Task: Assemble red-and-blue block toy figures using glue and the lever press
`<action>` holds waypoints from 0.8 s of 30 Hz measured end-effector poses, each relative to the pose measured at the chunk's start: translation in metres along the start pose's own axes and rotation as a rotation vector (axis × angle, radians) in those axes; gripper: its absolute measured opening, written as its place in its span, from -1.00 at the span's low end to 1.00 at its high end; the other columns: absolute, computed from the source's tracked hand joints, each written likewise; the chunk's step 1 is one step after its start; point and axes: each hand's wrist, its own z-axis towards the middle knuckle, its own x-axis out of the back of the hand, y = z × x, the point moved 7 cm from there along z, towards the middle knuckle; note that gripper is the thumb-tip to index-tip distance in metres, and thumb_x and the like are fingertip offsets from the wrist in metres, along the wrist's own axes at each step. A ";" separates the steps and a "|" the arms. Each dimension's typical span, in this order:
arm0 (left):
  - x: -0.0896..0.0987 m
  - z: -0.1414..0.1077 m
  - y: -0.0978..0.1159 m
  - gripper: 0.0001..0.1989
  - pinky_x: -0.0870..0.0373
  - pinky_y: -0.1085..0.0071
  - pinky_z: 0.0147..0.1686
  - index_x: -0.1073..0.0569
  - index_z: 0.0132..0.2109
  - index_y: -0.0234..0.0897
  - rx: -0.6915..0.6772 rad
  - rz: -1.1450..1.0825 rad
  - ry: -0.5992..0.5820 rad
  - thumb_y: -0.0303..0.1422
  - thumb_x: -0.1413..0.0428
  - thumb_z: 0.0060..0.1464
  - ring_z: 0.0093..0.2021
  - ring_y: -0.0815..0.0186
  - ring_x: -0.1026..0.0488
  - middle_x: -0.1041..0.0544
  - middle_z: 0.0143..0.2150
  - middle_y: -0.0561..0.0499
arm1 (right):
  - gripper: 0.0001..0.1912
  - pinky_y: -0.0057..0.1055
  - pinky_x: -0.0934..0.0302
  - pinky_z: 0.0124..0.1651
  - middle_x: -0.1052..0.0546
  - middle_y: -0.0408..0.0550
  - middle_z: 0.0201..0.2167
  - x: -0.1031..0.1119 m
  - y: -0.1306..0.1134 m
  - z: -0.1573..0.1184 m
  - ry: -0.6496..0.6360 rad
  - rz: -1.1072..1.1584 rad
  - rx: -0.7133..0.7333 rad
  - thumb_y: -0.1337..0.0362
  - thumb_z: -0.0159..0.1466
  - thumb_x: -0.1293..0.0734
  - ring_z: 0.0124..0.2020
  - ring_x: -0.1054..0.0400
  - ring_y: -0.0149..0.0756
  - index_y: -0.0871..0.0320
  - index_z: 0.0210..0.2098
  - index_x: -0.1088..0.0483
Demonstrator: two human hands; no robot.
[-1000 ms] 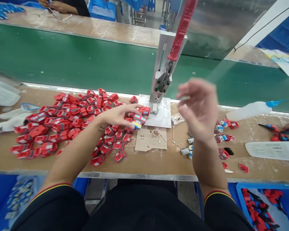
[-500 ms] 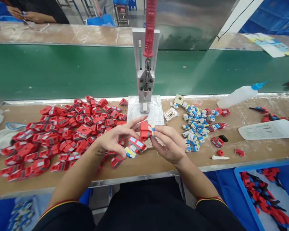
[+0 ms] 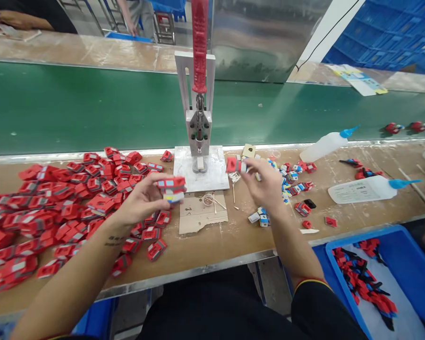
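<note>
My left hand pinches a red toy vehicle part with blue-and-white windows and a white-and-yellow piece at its lower side. My right hand grips a second red toy part with grey and white bands, partly covered by the fingertips. The hands are apart, on either side of a bench press with a red handle. Left of the press lies a heap of red toy parts. Small white, blue and yellow pieces lie around and beyond my right hand, which hides some of them.
Cardboard with a rubber band and cotton swabs lies before the press. Two bottles, one tilted and one lying, are on the right. A blue bin holds red-and-black pieces. Behind runs a green belt; people stand beyond.
My hands have moved apart, each with its own red toy part; before, they were close together in front of the press. The camera view has shifted to the right.
</note>
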 end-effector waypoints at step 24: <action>0.026 0.094 -0.082 -0.45 -0.57 0.10 0.10 -0.43 0.12 -0.22 0.066 0.323 0.284 -0.40 -0.41 0.00 -0.05 0.12 -0.69 -0.71 -0.10 -0.05 | -0.44 0.00 -0.47 0.25 -0.50 0.05 0.23 -0.026 0.038 0.176 0.089 0.172 0.155 -0.15 0.58 -0.10 0.30 -0.45 0.00 -0.09 0.43 -0.24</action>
